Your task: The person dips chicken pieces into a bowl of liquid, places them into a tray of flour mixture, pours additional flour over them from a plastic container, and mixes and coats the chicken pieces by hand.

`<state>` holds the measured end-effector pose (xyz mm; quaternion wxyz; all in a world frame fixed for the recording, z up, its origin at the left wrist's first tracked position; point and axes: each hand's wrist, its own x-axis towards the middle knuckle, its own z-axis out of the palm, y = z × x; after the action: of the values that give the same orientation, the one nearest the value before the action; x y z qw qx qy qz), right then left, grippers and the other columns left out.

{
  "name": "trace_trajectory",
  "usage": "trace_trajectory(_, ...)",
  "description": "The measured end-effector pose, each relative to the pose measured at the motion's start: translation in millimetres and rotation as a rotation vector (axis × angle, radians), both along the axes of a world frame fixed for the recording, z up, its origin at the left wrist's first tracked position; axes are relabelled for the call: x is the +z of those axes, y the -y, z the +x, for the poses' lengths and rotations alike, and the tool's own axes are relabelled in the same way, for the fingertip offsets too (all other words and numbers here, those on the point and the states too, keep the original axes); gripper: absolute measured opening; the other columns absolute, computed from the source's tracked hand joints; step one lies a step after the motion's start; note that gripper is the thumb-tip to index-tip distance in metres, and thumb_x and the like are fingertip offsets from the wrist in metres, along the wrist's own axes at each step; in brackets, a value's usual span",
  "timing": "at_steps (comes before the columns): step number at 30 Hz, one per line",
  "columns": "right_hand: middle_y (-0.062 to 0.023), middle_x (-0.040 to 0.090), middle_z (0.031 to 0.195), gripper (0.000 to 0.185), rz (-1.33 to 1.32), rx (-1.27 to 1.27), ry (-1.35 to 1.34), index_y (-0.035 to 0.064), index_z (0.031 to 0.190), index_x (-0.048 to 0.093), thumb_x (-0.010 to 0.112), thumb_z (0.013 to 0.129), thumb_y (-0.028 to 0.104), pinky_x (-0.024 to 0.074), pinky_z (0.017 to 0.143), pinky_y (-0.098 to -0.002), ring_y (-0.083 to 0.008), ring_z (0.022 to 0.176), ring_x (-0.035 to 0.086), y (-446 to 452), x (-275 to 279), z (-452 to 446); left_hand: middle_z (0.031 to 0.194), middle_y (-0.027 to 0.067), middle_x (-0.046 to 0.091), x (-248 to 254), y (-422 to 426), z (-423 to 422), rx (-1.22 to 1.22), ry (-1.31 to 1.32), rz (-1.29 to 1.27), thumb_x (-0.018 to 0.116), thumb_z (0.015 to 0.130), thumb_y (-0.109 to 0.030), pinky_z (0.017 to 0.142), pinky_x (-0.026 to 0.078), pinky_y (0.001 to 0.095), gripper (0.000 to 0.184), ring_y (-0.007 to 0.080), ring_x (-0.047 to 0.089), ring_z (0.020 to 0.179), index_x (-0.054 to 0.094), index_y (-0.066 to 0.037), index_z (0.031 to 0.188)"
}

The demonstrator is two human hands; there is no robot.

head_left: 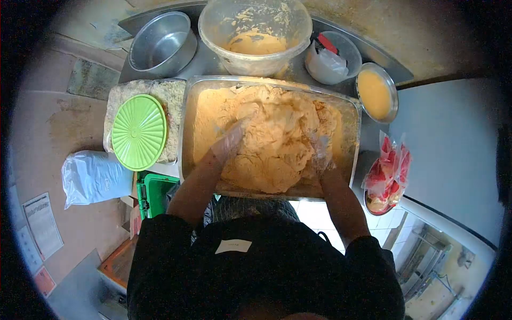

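Metal tray (187, 133), orange floury mixture (274, 146) within — left hand (232, 140) and right hand (321, 152) sat partly buried; whether either grasped any could not be told.

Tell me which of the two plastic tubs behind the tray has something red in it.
The smaller tub, right of the larger tub. It has a red item inside; the larger tub shows orange residue and nothing red.
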<state>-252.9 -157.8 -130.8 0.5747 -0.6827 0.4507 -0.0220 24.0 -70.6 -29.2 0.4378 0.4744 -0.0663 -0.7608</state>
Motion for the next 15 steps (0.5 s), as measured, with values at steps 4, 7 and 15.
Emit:
trace_trajectory(4, -0.0101, 0.041, 0.149, 0.044, -0.363, 0.299, 0.033, 0.0187, 0.141, 0.047, 0.047, 0.097, 0.021, 0.0371, 0.110, -0.0408, -0.0287, 0.130, 0.045, 13.1, 38.3, -3.6, 0.139, 0.0154, 0.053, -0.8, -19.1, 25.4, -0.046, 0.422, 0.002, 0.045, 0.104, -0.040, 0.107, 0.043, 0.0349, 0.056, 0.0235, 0.053, 0.125, 0.045, 0.002, 0.142)
trace_trajectory(7, -0.0089, 0.037, 0.153, 0.045, -1.268, 0.715, -0.150, 0.0217, 0.143, 0.045, 0.045, 0.098, 0.021, 0.0335, 0.114, -0.0408, -0.0284, 0.135, 0.041, 15.9, 84.6, -4.3, 0.139, 0.0153, 0.053, -20.5, -40.6, 57.6, -0.179, 0.694, -0.020, 0.044, 0.104, -0.039, 0.106, 0.043, 0.0352, 0.055, 0.0238, 0.053, 0.124, 0.045, 0.001, 0.142)
trace_trajectory(15, -0.0083, 0.032, 0.157, 0.045, -0.857, 0.562, -0.561, 0.0204, 0.142, 0.046, 0.045, 0.097, 0.018, 0.0332, 0.116, -0.0399, -0.0273, 0.137, 0.040, -5.3, 114.4, -27.5, 0.138, 0.0152, 0.053, -71.7, -72.5, 95.3, -0.274, 0.803, -0.087, 0.043, 0.105, -0.038, 0.105, 0.044, 0.0358, 0.053, 0.0245, 0.055, 0.121, 0.045, 0.000, 0.142)
